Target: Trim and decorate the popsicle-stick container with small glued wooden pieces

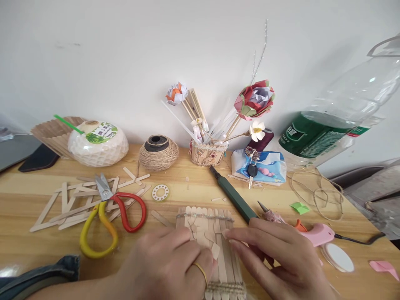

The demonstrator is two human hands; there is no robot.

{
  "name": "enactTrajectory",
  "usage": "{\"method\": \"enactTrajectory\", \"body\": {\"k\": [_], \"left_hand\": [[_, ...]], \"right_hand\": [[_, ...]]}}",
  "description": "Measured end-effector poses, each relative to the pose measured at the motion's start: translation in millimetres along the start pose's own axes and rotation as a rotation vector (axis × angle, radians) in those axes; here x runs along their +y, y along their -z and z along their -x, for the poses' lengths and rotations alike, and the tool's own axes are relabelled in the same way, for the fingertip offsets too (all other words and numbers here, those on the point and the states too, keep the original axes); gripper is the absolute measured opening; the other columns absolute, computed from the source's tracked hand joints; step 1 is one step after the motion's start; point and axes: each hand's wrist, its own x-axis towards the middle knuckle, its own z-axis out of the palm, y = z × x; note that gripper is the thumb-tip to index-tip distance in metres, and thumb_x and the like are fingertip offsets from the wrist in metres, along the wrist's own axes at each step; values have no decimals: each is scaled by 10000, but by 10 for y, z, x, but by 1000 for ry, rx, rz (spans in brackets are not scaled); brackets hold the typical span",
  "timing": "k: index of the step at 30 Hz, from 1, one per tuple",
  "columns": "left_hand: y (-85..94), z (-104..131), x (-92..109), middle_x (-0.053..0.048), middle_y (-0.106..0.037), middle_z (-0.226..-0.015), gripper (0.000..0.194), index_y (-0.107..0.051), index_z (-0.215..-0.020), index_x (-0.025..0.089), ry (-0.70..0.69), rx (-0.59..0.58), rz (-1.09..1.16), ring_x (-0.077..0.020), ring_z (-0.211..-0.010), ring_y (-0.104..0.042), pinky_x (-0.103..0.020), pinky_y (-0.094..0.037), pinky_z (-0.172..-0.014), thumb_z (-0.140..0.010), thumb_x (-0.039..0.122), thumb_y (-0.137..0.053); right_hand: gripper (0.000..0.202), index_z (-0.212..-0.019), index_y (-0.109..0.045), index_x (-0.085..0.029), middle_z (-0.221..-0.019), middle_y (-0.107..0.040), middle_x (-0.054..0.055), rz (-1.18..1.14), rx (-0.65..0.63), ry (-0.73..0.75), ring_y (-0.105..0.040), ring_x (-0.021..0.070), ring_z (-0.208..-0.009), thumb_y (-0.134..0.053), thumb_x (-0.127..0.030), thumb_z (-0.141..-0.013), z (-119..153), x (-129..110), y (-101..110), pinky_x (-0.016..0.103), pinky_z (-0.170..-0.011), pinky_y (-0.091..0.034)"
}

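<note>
Left hand (168, 264) curls over the left side of the stick panel (222, 266), hiding part of it; whether the bent fingers grip anything, I cannot tell. The panel lies near, at the middle, its long axis running far to near, slanting slightly right nearward. Right hand (278, 256), back upward, brings thumb and fingertips close together by its right edge; any grip is unclear.

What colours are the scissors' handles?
One yellow loop, one red loop; head view shows both.
</note>
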Motion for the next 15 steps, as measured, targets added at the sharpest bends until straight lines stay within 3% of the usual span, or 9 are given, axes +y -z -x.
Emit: {"method": "enactTrajectory", "body": {"k": [4,10,15], "left_hand": [[10,-7,14,49,-572,-480,169,-673,-675,170,4,18,0,-136,-421,-502,-286,-347,-364,-782,68,-592],[5,-15,18,52,-551,-463,215,-667,-650,181,-7,23,-20,-138,-412,-493,-293,-317,-352,-755,27,-560],[-10,-23,3,54,-540,-453,229,-664,-635,178,-15,36,-17,-130,-408,-483,-286,-317,-356,-760,24,-549]], "right_hand": [[149,-869,-633,-187,-570,-530,-36,-14,-23,-26,-493,82,-478,-504,-112,-864,-23,-16,24,213,-444,-370],[197,-841,-655,-173,-541,-501,-40,-12,-44,106,-449,75,-461,-500,-55,-816,-52,-53,14,217,-424,-311],[199,-780,-643,-161,-529,-498,-36,25,-54,125,-455,82,-470,-483,-49,-818,-63,-42,-10,233,-431,-297]]}}
